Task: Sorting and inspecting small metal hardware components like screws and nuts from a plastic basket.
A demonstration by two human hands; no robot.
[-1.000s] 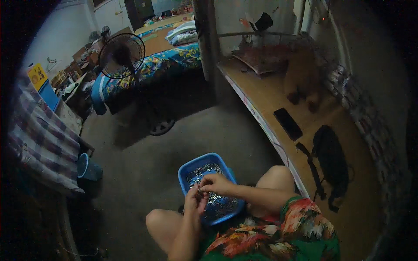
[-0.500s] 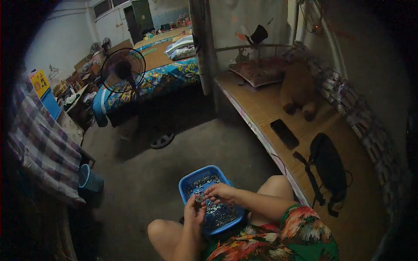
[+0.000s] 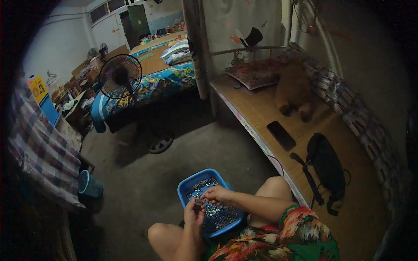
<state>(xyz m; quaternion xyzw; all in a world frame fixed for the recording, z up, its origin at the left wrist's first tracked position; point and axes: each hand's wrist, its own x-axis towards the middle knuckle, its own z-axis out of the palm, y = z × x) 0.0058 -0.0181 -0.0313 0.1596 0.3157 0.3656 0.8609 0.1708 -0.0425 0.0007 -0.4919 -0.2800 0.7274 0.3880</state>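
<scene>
In my lap area sits a blue plastic tub (image 3: 181, 188), its bottom covered with many small shiny metal pieces (image 3: 220, 215). Over its left part, my left hand (image 3: 193, 214) is closed on a small round grey disc (image 3: 199, 202), held between thumb and fingers. My right hand (image 3: 217, 195) reaches in from the right, fingertips pinched together right beside the disc. Whatever those fingertips hold is too small to make out. Both hands hover above the metal pieces.
A bench bed at right carries a phone (image 3: 281, 135), a black bag (image 3: 326, 161), a brown plush toy (image 3: 295, 91) and a cushion (image 3: 254, 74). At left stand a blue bin (image 3: 90, 185) and a fan (image 3: 119, 76); the fan's round base (image 3: 160, 144) rests on the floor.
The view has shifted slightly. My right fingertips have moved a little closer to the disc, which my left hand keeps holding and which now appears more tilted.
</scene>
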